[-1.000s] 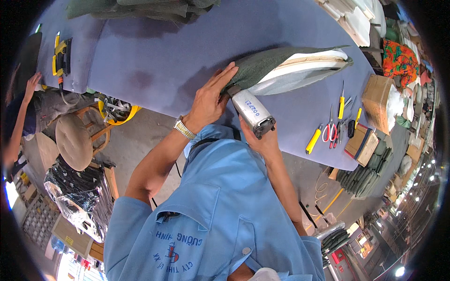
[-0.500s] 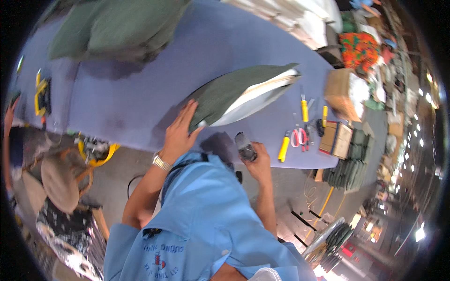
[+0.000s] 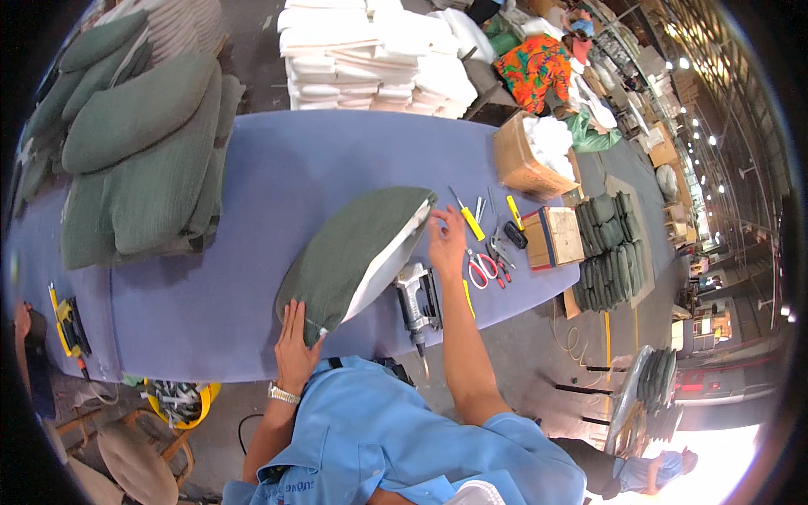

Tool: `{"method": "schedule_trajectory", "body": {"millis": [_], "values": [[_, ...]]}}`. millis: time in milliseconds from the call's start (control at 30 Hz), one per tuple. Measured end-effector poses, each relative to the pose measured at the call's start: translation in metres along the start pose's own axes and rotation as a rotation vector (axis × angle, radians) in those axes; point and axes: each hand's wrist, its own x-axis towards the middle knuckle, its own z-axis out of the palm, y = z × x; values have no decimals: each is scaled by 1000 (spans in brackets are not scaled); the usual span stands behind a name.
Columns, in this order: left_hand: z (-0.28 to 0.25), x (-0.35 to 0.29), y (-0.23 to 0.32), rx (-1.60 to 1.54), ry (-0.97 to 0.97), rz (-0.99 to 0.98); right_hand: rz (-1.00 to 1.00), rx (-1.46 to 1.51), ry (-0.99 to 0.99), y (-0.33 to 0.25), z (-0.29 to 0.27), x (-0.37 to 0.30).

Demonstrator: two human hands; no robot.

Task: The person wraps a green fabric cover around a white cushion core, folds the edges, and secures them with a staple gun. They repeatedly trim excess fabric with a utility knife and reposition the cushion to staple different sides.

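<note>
A dark green upholstered seat cushion point(image 3: 353, 244) lies tilted on the blue table, its white underside showing along the near right edge. My left hand point(image 3: 296, 349) grips its near left corner, fingers stretched over the fabric and the thumb at the edge. At the far right tip, my right hand point(image 3: 446, 240) has its fingers bent around the cushion's edge. A grey and black staple gun point(image 3: 414, 303) lies on the table between the cushion and my right forearm, its hose end toward me.
Right of my hand lie a yellow-handled screwdriver point(image 3: 471, 223), red-handled scissors point(image 3: 482, 269) and pliers point(image 3: 501, 252). Beyond are a cardboard box point(image 3: 526, 160) and a smaller box point(image 3: 555, 238). Green cushions point(image 3: 143, 177) are piled left; white pads point(image 3: 370, 59) stand behind the table. Other people work nearby.
My right hand has let go of the staple gun, which now lies on the table, and has moved up to the cushion's far tip. The view has shifted, showing more of the far side.
</note>
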Motion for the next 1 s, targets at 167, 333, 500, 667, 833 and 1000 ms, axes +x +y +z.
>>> {"method": "schedule_trajectory", "body": {"millis": [167, 333, 500, 667, 833, 1000], "values": [[7, -8, 3, 8, -31, -3, 88, -261, -161, 13, 15, 47], [9, -10, -2, 2, -48, -29, 32, -142, -298, 59, 19, 61], [7, -9, -2, 14, -82, -12, 129, 193, -296, 82, 20, 60], [-21, -7, -1, 36, -46, -49, 75, 252, -126, 40, 29, 41], [-118, -56, 18, -9, -222, -337, 78, -11, -266, -61, 0, -25], [-168, -113, 35, -4, -505, -655, -103, 20, -248, -79, -8, -102]]}}
